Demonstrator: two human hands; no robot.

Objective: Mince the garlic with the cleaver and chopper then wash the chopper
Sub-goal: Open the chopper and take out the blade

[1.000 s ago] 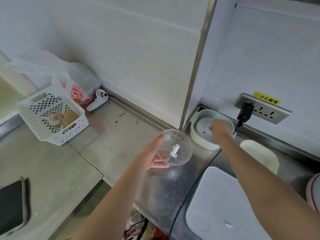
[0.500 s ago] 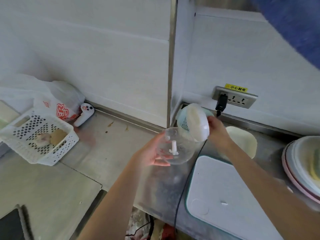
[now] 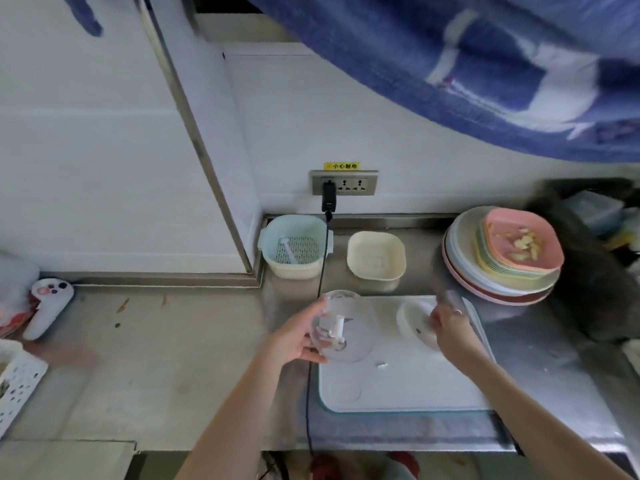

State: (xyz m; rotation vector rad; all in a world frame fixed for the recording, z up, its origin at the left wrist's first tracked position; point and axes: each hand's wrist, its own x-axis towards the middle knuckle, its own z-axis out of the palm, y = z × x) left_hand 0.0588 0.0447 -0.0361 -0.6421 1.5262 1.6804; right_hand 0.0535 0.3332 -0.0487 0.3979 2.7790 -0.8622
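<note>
My left hand grips the clear chopper bowl, tilted, with its white blade post inside; the bowl hangs over the left end of the white cutting board. My right hand holds the round white chopper lid just above the board's far edge. A small white bit lies on the board. Garlic pieces rest on the pink plate atop the plate stack at the right. No cleaver is in view.
A light-blue strainer basket and a cream square dish stand by the back wall. A black cord runs from the wall socket down past the board. A white controller and a white perforated basket are at the left.
The view swung right. My right hand carried the lid from beside the strainer basket over to the cutting board. My left hand moved the chopper bowl to the board's left end.
</note>
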